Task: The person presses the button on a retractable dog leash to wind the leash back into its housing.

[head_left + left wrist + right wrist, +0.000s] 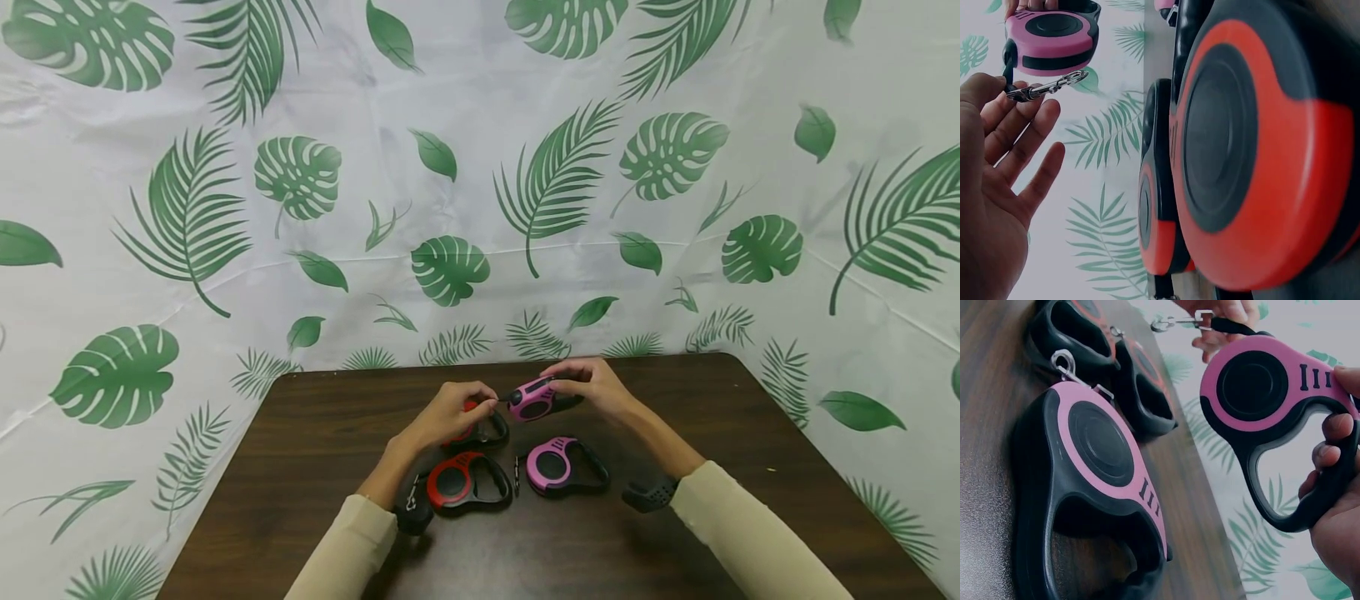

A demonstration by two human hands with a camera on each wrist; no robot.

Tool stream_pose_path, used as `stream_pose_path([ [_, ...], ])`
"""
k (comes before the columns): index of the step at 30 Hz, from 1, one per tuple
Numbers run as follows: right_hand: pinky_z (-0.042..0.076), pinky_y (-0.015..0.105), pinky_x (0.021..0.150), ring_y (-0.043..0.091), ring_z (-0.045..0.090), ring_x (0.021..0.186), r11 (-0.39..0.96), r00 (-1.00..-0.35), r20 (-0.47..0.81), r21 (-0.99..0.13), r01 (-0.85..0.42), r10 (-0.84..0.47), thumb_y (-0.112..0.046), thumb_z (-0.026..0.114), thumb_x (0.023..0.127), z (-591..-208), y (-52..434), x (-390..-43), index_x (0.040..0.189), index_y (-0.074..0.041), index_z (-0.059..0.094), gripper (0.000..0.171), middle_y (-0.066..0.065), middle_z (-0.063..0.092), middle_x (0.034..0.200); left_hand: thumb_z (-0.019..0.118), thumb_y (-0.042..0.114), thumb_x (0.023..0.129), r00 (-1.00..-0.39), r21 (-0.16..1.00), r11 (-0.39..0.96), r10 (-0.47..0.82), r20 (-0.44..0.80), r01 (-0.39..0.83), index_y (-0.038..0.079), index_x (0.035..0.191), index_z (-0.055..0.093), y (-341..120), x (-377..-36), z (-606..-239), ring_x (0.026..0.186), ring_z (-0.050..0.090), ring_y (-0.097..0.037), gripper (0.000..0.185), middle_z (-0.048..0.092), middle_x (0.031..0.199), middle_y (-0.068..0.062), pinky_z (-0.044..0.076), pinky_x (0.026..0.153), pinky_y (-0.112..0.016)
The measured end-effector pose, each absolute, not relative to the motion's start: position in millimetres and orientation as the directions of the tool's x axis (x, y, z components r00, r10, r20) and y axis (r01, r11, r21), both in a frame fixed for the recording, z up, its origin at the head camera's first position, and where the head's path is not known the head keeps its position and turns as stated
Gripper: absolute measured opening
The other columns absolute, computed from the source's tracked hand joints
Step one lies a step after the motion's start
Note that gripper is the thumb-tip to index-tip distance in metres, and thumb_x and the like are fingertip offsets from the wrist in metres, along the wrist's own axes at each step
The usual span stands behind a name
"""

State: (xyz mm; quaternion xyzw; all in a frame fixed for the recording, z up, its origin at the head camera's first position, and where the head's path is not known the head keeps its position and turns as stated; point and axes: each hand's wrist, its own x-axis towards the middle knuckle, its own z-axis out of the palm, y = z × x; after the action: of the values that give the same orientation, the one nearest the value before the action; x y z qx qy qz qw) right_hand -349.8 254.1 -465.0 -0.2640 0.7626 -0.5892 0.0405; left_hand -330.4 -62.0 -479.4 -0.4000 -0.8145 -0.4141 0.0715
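My right hand (596, 387) grips the black handle of a pink and black retractable dog leash (1244, 384), held above the table. Between thumb and index finger, my left hand (450, 410) pinches the short black strap (1009, 70) at the leash's outlet, the other fingers spread loosely. A silver snap hook (1054, 84) hangs from that strap alongside the fingers. Below the held leash, a second pink leash (550, 465) lies on the table. Left of it is a red leash (452, 483), and another red leash (467, 429) sits behind, partly covered by my left hand.
The dark wooden table (322, 467) carries the leashes. A silver hook (517, 475) lies between the near red and pink leashes. Behind the table hangs a white cloth with green leaves (450, 271). Dark wrist devices (414, 510) sit on both forearms.
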Motion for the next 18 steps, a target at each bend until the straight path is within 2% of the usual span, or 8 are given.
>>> stream_pose_path([
  [7,0.060,0.032,0.078,0.022,0.067,0.087,0.163,-0.851,0.258,-0.916,-0.366,-0.458,-0.014,0.072,0.100,-465,251,-348,0.121,0.001,0.076,0.026,0.009,0.076,0.107,0.067,0.011,0.104,-0.676,0.615,0.343,0.578,0.458,0.710,-0.002,0.111,0.075,-55,-332,-484,0.091,0.071,-0.015,0.017,0.078,0.103,-0.015,0.060,0.084,-0.032],
  [11,0.061,0.032,0.079,0.022,0.067,0.088,0.154,-0.850,0.261,-0.918,-0.365,-0.458,-0.014,0.072,0.100,-464,250,-347,0.121,0.002,0.076,0.027,0.011,0.076,0.108,0.068,0.012,0.104,-0.683,0.614,0.351,0.565,0.463,0.707,0.003,0.110,0.077,-53,-332,-484,0.087,0.068,-0.011,0.014,0.079,0.103,-0.011,0.059,0.081,-0.033],
  [18,0.061,0.036,0.082,0.026,0.069,0.091,0.148,-0.860,0.270,-0.920,-0.363,-0.433,-0.014,0.073,0.100,-468,250,-349,0.120,0.002,0.076,0.026,0.009,0.076,0.107,0.069,0.009,0.103,-0.677,0.605,0.341,0.539,0.501,0.719,0.005,0.105,0.076,-46,-332,-483,0.082,0.065,-0.008,0.008,0.078,0.098,-0.005,0.056,0.074,-0.025],
])
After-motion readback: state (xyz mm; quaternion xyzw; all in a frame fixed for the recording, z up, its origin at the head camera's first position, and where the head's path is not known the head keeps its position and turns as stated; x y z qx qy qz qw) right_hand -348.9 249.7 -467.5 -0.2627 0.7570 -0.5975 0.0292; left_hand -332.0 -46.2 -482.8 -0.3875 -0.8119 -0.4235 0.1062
